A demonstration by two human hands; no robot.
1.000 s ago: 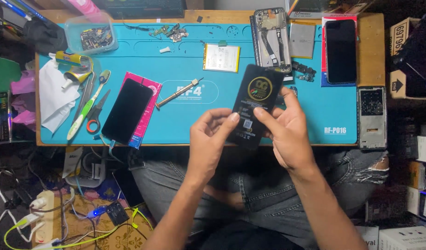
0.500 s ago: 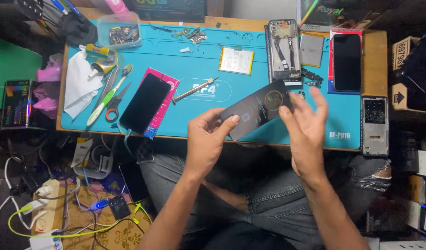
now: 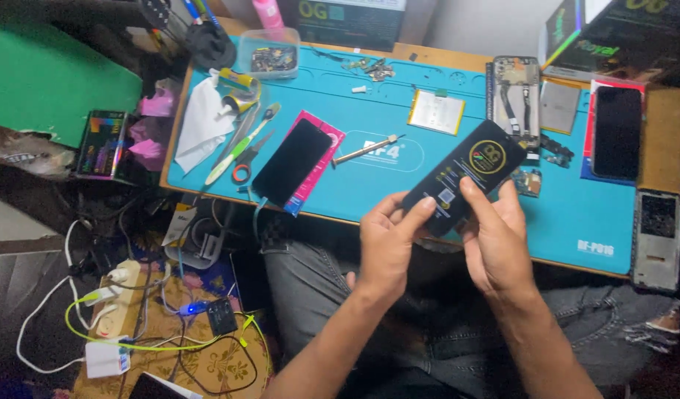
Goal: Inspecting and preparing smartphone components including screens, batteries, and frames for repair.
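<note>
Both my hands hold a flat black phone-shaped package (image 3: 473,170) with a round gold emblem, tilted above the near edge of the blue work mat (image 3: 369,177). My left hand (image 3: 388,247) pinches its lower left end between thumb and fingers. My right hand (image 3: 497,240) grips the lower right edge, thumb on the face. A dark phone (image 3: 290,162) lies on a pink sleeve to the left, with a screwdriver (image 3: 364,150) beside it.
An opened phone frame (image 3: 516,96), a flat battery (image 3: 437,112), a metal plate (image 3: 559,106) and another dark phone (image 3: 617,133) lie on the mat's right. Scissors, tweezers and cloth (image 3: 203,122) lie left. A parts tub (image 3: 268,55) stands behind. Cables and a power strip (image 3: 118,303) cover the floor.
The view shifted and the black package turned so its printed face shows. My right hand closed from spread fingers onto its lower edge.
</note>
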